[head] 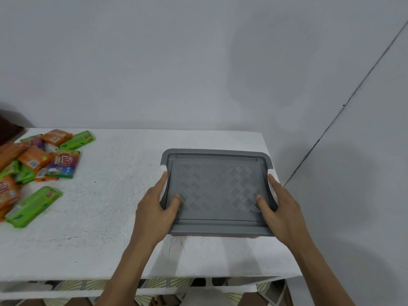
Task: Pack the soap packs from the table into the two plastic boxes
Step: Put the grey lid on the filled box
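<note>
A grey plastic box lid (217,191) with a woven pattern lies on top of a box at the right side of the white table (106,208). My left hand (157,208) grips its left edge, thumb on top. On the opposite edge, my right hand (279,208) holds it the same way. The box under the lid is almost fully hidden. A heap of soap packs (37,164), orange, green and multicoloured, sits at the table's far left. One green pack (33,206) lies apart, nearer the front.
A grey wall stands right behind the table, and a wall corner runs down at the right. A dark brown object (8,127) shows at the left edge behind the packs. Patterned floor (154,282) appears below the front edge.
</note>
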Demonstrator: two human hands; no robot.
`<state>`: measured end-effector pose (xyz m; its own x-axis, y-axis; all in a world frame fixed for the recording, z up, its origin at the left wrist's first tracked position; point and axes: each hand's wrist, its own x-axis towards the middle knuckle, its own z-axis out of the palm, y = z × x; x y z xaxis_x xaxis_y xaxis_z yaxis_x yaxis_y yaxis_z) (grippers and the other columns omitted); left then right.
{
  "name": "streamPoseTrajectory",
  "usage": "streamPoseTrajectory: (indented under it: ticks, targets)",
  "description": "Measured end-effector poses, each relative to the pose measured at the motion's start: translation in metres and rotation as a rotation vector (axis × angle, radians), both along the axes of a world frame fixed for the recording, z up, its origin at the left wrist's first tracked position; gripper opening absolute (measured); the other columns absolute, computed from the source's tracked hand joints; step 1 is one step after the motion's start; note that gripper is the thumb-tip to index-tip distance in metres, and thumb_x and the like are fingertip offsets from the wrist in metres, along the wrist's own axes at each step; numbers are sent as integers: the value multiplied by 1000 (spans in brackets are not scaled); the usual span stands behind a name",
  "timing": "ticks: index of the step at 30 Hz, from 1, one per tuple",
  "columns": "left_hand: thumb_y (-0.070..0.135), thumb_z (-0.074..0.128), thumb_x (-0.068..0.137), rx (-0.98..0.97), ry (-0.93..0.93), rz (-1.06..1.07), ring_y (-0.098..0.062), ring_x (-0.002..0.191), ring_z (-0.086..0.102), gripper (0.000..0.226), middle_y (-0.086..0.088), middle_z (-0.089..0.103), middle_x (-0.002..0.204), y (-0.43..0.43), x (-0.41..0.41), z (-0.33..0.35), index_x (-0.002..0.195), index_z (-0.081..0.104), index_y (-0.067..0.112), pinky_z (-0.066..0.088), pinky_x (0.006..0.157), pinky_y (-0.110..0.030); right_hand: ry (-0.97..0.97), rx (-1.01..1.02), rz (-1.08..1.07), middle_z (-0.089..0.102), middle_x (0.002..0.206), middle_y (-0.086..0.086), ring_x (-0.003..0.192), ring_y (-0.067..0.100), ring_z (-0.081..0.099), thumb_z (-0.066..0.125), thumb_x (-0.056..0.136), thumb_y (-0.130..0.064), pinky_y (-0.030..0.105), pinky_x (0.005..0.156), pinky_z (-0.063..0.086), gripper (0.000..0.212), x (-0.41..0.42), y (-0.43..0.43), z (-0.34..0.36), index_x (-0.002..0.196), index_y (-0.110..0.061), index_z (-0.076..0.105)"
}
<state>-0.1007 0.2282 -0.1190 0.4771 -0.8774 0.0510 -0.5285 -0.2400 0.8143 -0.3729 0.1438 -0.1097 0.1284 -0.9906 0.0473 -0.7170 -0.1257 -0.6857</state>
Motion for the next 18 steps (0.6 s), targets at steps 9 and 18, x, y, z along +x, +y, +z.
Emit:
streamPoseTrajectory:
  ticks: [9, 18]
  targets:
    - [43, 53, 94, 39, -105, 33, -9, 100, 48, 65, -1, 56, 129, -49, 6, 3, 151, 22, 38, 41, 90, -26, 5, -19, -21, 53, 138, 5, 123, 26, 51, 59, 92, -41, 33, 101, 40, 67, 8, -47, 4, 151, -30, 30]
    - [46, 51, 94, 61, -122, 43, -27, 113, 57, 64, -9, 58, 129, -173, 23, 14, 151, 27, 32, 47, 96, -40, 73, 22, -26, 55, 137, 9, 118, 31, 55, 53, 92, -51, 39, 96, 45, 68, 30, -172, 11, 151, -31, 27]
